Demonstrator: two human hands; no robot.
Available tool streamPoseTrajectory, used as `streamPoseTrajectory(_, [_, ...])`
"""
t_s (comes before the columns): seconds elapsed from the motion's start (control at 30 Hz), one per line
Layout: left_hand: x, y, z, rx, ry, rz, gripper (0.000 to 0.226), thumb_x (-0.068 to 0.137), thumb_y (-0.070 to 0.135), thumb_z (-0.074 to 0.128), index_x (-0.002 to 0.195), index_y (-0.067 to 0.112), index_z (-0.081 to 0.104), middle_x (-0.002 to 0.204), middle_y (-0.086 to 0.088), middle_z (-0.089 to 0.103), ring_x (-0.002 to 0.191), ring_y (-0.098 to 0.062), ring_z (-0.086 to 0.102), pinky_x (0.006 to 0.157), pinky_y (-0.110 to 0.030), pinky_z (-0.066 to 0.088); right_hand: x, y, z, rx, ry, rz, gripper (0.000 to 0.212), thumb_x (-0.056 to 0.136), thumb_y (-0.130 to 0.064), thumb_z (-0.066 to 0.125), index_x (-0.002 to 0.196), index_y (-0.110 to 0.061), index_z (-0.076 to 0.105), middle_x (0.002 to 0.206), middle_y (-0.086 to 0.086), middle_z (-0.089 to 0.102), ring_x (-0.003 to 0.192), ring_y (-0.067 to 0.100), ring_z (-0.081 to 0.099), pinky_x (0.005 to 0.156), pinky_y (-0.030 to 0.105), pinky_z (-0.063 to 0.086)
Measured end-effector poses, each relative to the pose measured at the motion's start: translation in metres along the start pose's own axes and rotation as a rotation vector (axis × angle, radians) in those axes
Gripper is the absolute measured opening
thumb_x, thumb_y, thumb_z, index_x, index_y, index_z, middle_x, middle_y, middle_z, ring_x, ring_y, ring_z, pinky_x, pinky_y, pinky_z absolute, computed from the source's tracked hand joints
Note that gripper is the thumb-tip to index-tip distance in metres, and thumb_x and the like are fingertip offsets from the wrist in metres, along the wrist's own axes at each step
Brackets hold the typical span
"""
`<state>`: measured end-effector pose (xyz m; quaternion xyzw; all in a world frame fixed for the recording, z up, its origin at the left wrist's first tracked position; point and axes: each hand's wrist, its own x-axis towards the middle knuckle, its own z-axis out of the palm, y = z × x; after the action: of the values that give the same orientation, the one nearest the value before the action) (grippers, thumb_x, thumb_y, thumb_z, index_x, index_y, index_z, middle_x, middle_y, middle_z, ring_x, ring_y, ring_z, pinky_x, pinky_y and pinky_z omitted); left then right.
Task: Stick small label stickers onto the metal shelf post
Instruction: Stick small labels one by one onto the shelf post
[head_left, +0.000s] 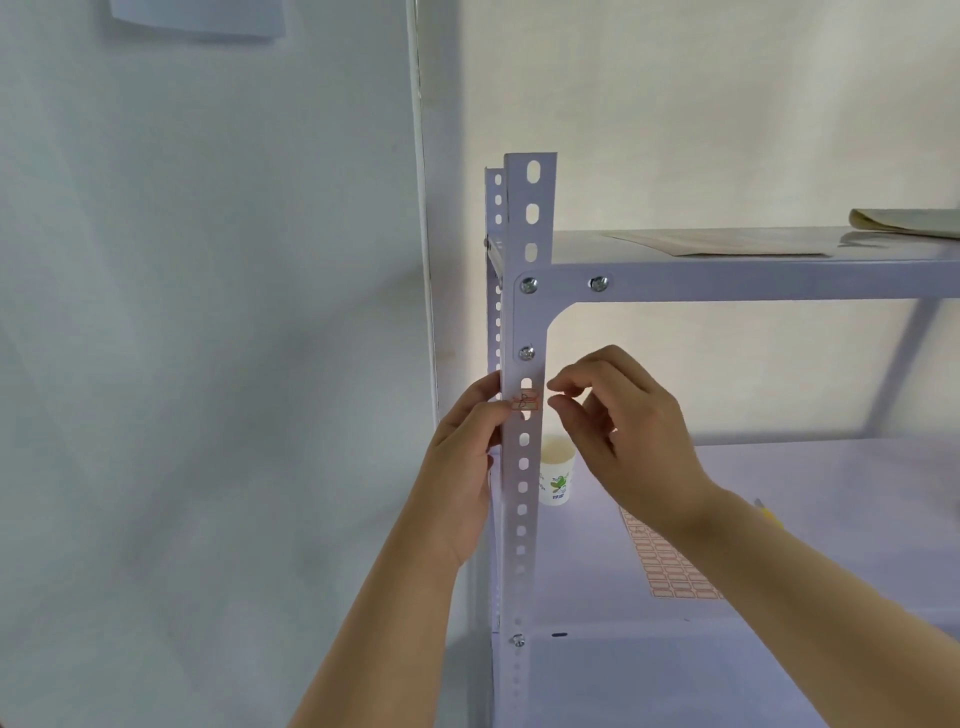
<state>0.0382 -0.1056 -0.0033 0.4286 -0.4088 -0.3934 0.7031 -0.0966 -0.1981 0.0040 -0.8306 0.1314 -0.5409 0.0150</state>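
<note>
The white perforated metal shelf post (523, 483) stands upright in the middle. A small red-bordered label sticker (525, 401) with a handwritten mark sits across its front face, over a slot. My left hand (465, 467) grips the post's left edge, thumb tip at the sticker's left end. Just right of the post hovers my right hand (623, 431), its fingers loosely curled, with index and thumb tips close to the sticker's right end and nothing visible between them. A sheet of red label stickers (670, 566) lies on the lower shelf (831, 519), partly under my right wrist.
A paper cup (556, 475) stands on the lower shelf right behind the post. A yellow pen (769, 514) peeks out past my right forearm. Papers (727, 244) lie on the upper shelf (753, 280). A wall is to the left.
</note>
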Motion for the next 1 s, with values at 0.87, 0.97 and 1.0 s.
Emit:
streamPoseTrajectory(0.87, [0.022,0.0,0.007,-0.153,0.022,-0.117,0.039,0.084,0.013,0.051,0.118,-0.005,0.058,0.1,-0.014,0.063,0.094,-0.031,0.054,0.066,-0.035,0.046,-0.013,-0.034,0.025,0.455,0.102,0.601,0.016,0.095,-0.01,0.063,0.091,-0.026,0.065,0.092,-0.005,0.071,0.061,0.02,0.068,0.055,0.032,0.052])
streamPoseTrajectory(0.97, [0.022,0.001,0.006,-0.141,0.011,-0.129,0.046,0.079,0.014,0.053,0.121,-0.005,0.056,0.105,-0.014,0.064,0.098,-0.031,0.055,0.078,-0.043,0.046,-0.013,-0.032,0.027,0.414,0.113,0.546,0.018,0.094,-0.008,0.063,0.093,-0.026,0.066,0.093,-0.003,0.07,0.063,0.021,0.068,0.057,0.039,0.055])
streamPoseTrajectory(1.0, [0.022,0.001,0.005,-0.13,0.002,-0.126,0.048,0.079,0.015,0.054,0.123,-0.004,0.055,0.107,-0.015,0.064,0.1,-0.031,0.056,0.083,-0.046,0.046,-0.013,-0.031,0.027,0.385,0.117,0.509,0.017,0.093,-0.007,0.063,0.094,-0.023,0.067,0.093,-0.003,0.069,0.064,0.021,0.068,0.057,0.038,0.055])
